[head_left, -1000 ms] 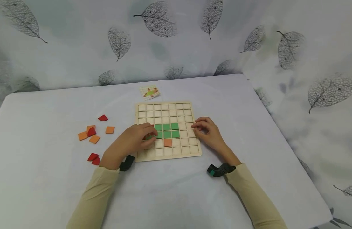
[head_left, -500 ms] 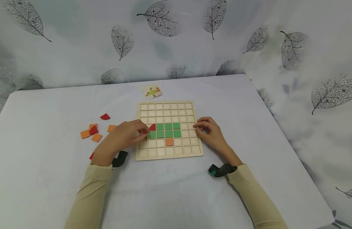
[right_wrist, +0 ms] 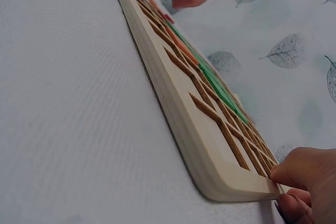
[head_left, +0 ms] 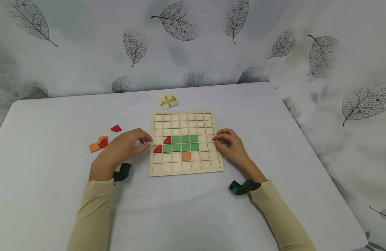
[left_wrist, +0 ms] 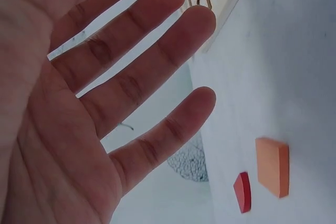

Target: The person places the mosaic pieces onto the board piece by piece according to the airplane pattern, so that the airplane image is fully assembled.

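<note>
A wooden grid board (head_left: 203, 164) lies on the table, bearing two rows of green square tiles (head_left: 185, 139). Red quarter-circle pieces (head_left: 167, 140) sit in two cells at the rows' left ends, and an orange square tile (head_left: 186, 156) is below the green ones. Just off the board's left edge, my left hand (head_left: 122, 148) holds nothing; its fingers look spread in the left wrist view. My right hand (head_left: 231, 148) pinches the board's right edge: in the right wrist view the thumb (right_wrist: 299, 166) is on top, with fingers against the side.
Left of the board lie loose orange tiles (head_left: 94, 147) and red quarter-circles (head_left: 116, 128), some hidden by the left hand and forearm. A small printed pattern card (head_left: 167, 100) lies behind the board. A leaf-print cloth (head_left: 193, 45) hangs beyond the white table.
My left hand has drawn back leftward off the board, uncovering a red quarter-circle in the leftmost column. The right hand keeps its place at the board's edge.
</note>
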`<state>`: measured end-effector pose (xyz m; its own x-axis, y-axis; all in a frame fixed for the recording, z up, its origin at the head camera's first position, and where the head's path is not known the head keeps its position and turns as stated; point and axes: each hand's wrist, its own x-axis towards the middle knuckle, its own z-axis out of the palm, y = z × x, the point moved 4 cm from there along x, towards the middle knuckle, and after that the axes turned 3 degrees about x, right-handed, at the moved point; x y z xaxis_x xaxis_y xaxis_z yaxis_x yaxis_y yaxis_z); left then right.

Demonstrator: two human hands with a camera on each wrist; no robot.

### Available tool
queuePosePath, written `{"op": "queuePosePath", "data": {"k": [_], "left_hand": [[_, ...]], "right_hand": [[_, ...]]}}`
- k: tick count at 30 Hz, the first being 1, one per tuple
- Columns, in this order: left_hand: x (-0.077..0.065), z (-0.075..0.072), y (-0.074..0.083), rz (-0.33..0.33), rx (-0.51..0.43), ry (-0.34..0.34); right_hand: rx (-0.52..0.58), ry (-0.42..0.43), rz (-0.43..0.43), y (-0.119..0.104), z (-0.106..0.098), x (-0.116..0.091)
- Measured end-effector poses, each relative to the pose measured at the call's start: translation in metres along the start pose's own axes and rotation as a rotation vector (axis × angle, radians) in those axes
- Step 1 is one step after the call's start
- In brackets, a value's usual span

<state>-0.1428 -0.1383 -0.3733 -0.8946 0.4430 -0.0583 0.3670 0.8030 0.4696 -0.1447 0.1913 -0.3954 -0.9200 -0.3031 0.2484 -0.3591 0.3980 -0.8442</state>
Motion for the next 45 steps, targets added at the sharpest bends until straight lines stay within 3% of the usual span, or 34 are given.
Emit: {"op": "queuePosePath", "data": {"k": [10,17,24,35,42,45], "left_hand": [[-0.009,-0.012,-0.015,-0.038,-0.054,0.031],[-0.019,-0.015,-0.033,-0.145,-0.099,0.023],[-0.021,-0.015,-0.045,-0.075,-0.073,0.098],[-0.028,-0.011,-0.061,-0.132,-0.075,0.093],[-0.026,-0.009,-0.066,-0.122,-0.054,0.097],[-0.026,-0.009,-0.067,-0.166,-0.036,0.07]], "right_hand": [[0.012,-0.001,0.012,0.001,-0.001,-0.001],[0.009,-0.008,0.016,0.002,-0.001,0.0],[0.012,-0.006,0.013,0.001,-0.001,0.0],[0.017,-0.007,0.021,0.001,-0.001,-0.001],[0.013,-0.005,0.003,0.0,-0.001,-0.001],[0.011,-0.004,0.0,0.0,-0.002,-0.001]]}}
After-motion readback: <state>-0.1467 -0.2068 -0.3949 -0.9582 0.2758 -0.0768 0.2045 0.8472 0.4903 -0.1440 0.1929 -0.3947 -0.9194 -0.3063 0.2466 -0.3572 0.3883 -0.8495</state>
